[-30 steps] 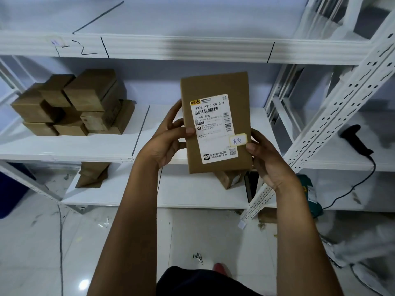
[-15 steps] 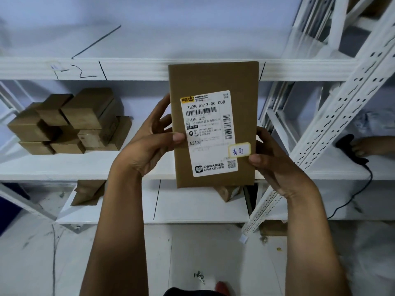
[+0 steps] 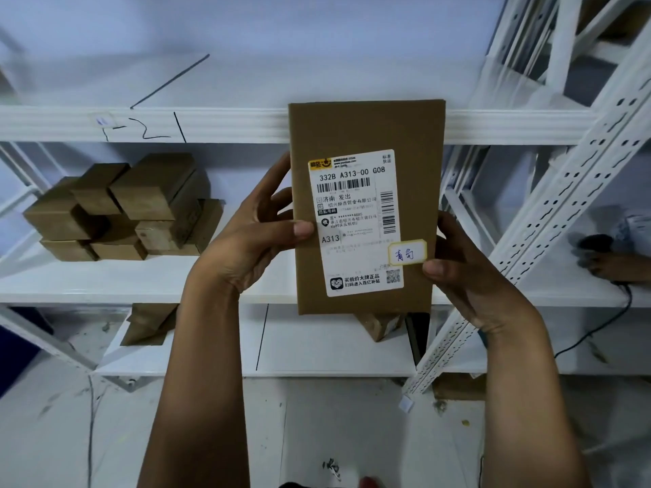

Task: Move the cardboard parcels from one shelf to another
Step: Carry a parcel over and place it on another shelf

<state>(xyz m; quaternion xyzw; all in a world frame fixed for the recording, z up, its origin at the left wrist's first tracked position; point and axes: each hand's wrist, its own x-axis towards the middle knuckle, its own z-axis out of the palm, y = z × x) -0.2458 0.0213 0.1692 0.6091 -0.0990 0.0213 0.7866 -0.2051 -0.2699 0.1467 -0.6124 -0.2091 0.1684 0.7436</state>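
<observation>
- The parcel (image 3: 366,206) is a flat cardboard box held upright in mid-air, in front of the rack and touching no shelf.
- Its label (image 3: 355,223) faces the camera; its top edge overlaps the front lip of the upper shelf (image 3: 229,123).
- The left hand (image 3: 253,241) grasps the parcel's left edge, thumb on the front face and fingers behind.
- The right hand (image 3: 468,276) grasps the lower right edge, thumb pressed just beside the small handwritten sticker (image 3: 407,252).
- Both grips are clenched on the parcel; neither hand is free.
- A stack (image 3: 123,209) of other parcels sits at the far left of the middle shelf (image 3: 105,283), well apart from the held one.
- Two more parcels lie on the lower shelf (image 3: 334,361).
- Judgement: the parcel is in transit and not yet placed.
- Risk: both grips are edge pinches. The smooth cardboard could slide out if either thumb relaxes before the parcel is supported.
- Risk: the parcel's top edge lies close to the upper shelf lip. A straight lift could catch that lip and twist the parcel out of the grips.
- Risk: the slanted perforated upright (image 3: 549,213) stands just beside the right hand. A move to the right could strike it.
- Risk: a placement near the stack could dislodge its loosely piled boxes.
</observation>
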